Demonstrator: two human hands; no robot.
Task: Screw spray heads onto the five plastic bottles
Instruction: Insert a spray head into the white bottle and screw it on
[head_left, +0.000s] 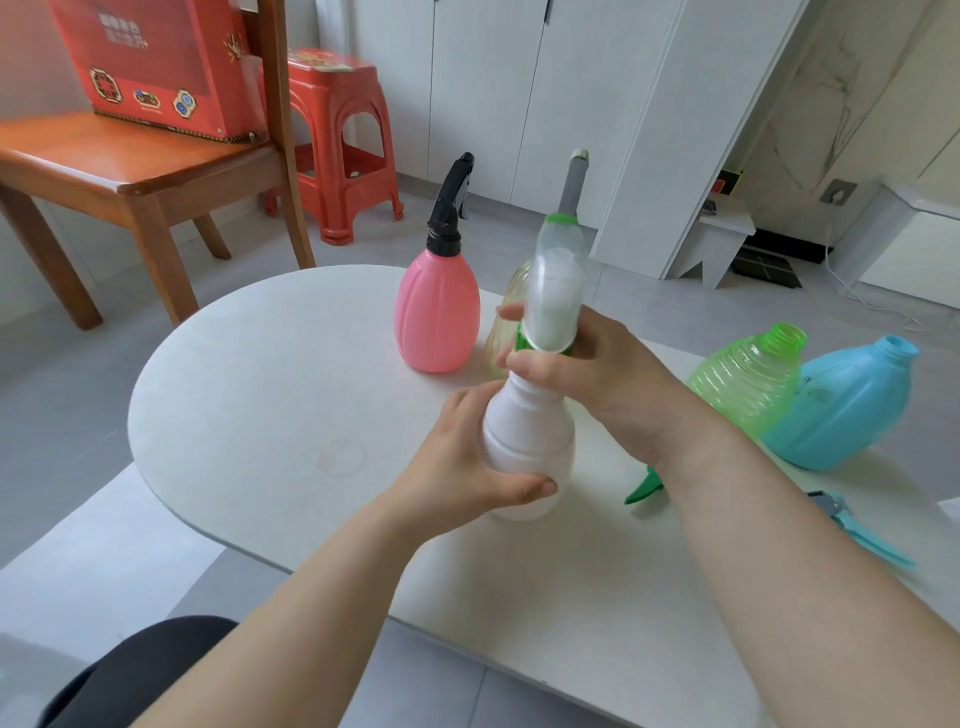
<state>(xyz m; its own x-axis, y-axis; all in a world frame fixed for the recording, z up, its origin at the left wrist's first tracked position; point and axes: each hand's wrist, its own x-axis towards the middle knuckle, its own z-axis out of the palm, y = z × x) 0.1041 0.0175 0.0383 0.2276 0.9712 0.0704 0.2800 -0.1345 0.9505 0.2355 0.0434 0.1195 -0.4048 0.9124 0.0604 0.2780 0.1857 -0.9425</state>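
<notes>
We are working at the white table (249, 395), the biggest thing before us, and it is carrying everything so that both hands are free for twisting. On its right side the blue bottle (841, 410) and the green bottle (748, 384) are lying tilted against each other with open necks, waiting for heads; we judge they are parked there within reach of the right arm. Farther back the pink bottle (437, 312) is standing upright with its black spray head (453, 200) already on, and a yellowish bottle (511, 312) is standing just beside it, mostly hidden behind our hands, with a grey head (574, 182) rising above it.

In the middle we are holding the white bottle (527, 431) upright, above or on the table. Our left hand (467, 467) is wrapping around its lower body, clamped on it to stop it turning. Our right hand (576, 369) is closing around the green collar of the spray head (553, 291) at the bottle's neck, where a twist bites best; how far the thread is seated we cannot tell.

Smallest, a loose green spray head (644, 486) and a blue spray head (862, 535) are lying near the right forearm, probably meant for the two open bottles.
</notes>
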